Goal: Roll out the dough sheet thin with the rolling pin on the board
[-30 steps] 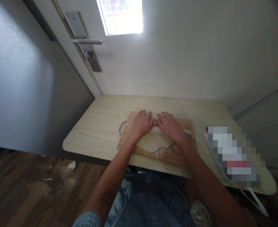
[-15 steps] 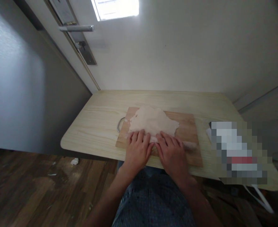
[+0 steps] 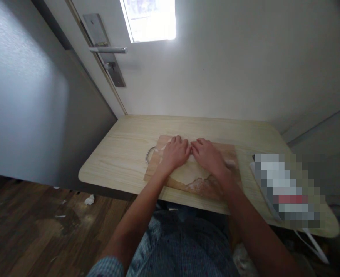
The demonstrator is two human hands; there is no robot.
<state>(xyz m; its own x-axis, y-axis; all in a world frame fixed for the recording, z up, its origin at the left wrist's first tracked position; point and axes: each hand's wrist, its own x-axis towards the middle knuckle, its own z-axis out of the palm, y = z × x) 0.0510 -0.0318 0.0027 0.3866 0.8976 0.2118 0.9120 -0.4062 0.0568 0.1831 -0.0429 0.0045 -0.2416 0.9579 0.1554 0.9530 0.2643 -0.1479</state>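
Note:
A flattened sheet of dough [image 3: 187,172] lies on a wooden cutting board [image 3: 153,173], which has a metal loop handle on its left side. Across the far part of the dough, my left hand [image 3: 175,152] rests with its fingers curled over a rolling pin. Close beside it, my right hand [image 3: 207,154] presses on the same rolling pin [image 3: 230,163], whose pale right end shows past the hand. The rest of the pin is mostly covered by my hands. Flour dusts the board along the dough's near edge.
The board sits on a light wooden table [image 3: 114,154] with rounded corners. A blurred-out item [image 3: 285,188] lies on its right side. Behind stands a white door with a metal handle [image 3: 109,50]. Crumpled white scrap [image 3: 89,199] lies on the floor.
Both hands have moved forward with the rolling pin, from the dough's near edge to its far part. More of the near dough now shows. The view has shifted slightly.

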